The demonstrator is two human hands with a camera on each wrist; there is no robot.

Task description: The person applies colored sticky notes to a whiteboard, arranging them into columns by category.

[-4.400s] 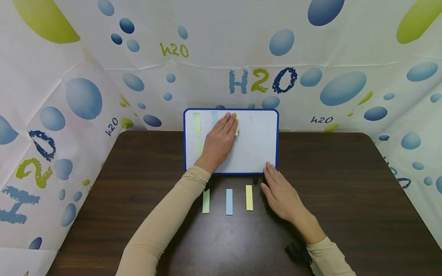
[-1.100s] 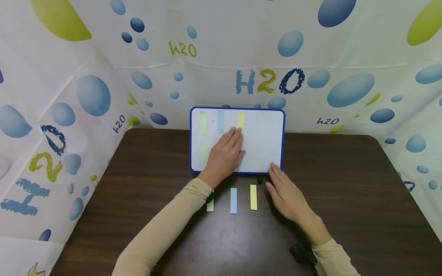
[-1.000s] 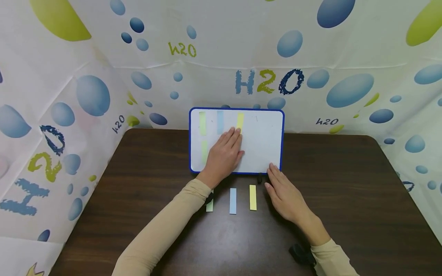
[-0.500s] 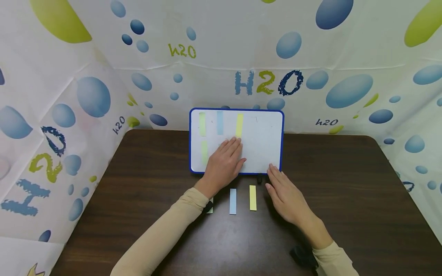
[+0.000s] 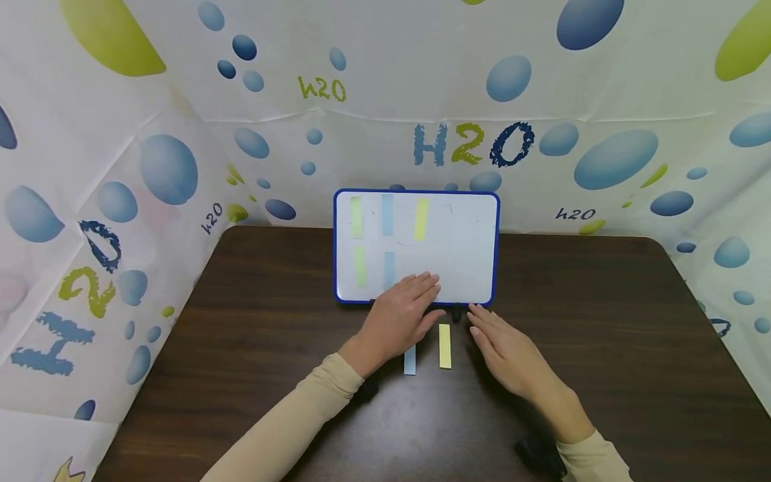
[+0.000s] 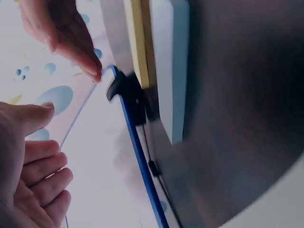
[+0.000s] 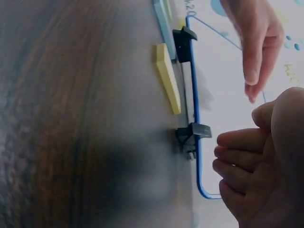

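A whiteboard (image 5: 458,254) with a blue frame stands tilted at the table's back. Stuck on it are an upper green strip (image 5: 357,217), a lower green strip (image 5: 360,266), an upper blue strip (image 5: 387,214), a lower blue strip (image 5: 389,269) and a yellow strip (image 5: 421,219). My left hand (image 5: 400,318), fingers extended, is over the board's lower edge and holds nothing. My right hand (image 5: 512,355), also empty with straight fingers, is near the lower right corner. Between them on the table lie a yellow sticky-note pad (image 5: 445,347) and a partly covered blue sticky-note pad (image 5: 409,361).
Black clips (image 7: 192,133) hold the board's lower edge in the right wrist view. A thin black cord (image 6: 148,147) runs along that edge in the left wrist view. The dark wooden table (image 5: 253,321) ends at a printed curtain (image 5: 385,80) behind the board.
My left hand has moved down the board from the yellow strip to the lower edge, uncovering the lower blue strip. My right hand has drawn slightly back from the board's corner.
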